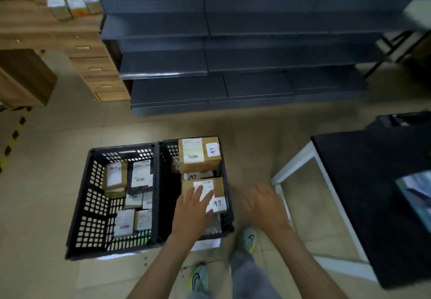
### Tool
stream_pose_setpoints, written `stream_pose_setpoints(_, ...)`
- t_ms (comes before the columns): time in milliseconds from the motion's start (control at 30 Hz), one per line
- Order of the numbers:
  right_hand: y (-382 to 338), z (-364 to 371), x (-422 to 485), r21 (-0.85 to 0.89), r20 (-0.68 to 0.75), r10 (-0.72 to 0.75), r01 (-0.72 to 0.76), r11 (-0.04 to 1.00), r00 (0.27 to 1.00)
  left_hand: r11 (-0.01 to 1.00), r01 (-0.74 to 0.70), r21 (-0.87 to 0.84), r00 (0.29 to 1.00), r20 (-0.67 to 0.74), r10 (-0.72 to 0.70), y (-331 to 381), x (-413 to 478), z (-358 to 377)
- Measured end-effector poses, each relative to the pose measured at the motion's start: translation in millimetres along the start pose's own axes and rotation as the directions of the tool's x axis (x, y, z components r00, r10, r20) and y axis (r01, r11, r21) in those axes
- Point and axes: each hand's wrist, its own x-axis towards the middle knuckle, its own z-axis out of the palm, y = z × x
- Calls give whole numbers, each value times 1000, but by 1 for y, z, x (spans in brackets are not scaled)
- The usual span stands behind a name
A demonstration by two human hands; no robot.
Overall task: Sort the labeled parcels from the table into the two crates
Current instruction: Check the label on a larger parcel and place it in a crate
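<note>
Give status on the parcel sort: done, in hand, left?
Done: several labeled parcels lie in the left crate, at least three in the right crate. In hand: the left hand rests flat on the near box in the right crate; the right hand is open, holding nothing. Left: unclear; the black table shows only one blurred item at the frame edge.

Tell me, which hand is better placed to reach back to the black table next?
Probably the right. The right hand hangs open and empty between the right-hand crate and the black table, nearer to it. The left hand lies flat on a brown parcel inside that crate, farther from the table.
</note>
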Motion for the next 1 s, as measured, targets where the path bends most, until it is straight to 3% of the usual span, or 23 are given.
stream_pose_setpoints(67, 4, -6, -30, 11, -97, 57, -56, 998, 994, 999, -51, -10, 998, -25, 51, 11, -12, -2)
stream_pose_setpoints(367, 63, -42, -150, 18, -245, 291, -296, 955, 925, 972, -234, -5, 967, -107, 233, 106, -39, -30)
stream_pose_setpoints(600, 159, -73, -251, 18, -321, 418, -435, 900, 850, 897, -441, -42, 888, -165, 429, 248, -60, -22)
stream_pose_setpoints(1000, 354, -108, -411, 92, -297, 584, -586, 805, 756, 841, -541, 0, 835, -116, 538, 501, -97, 24)
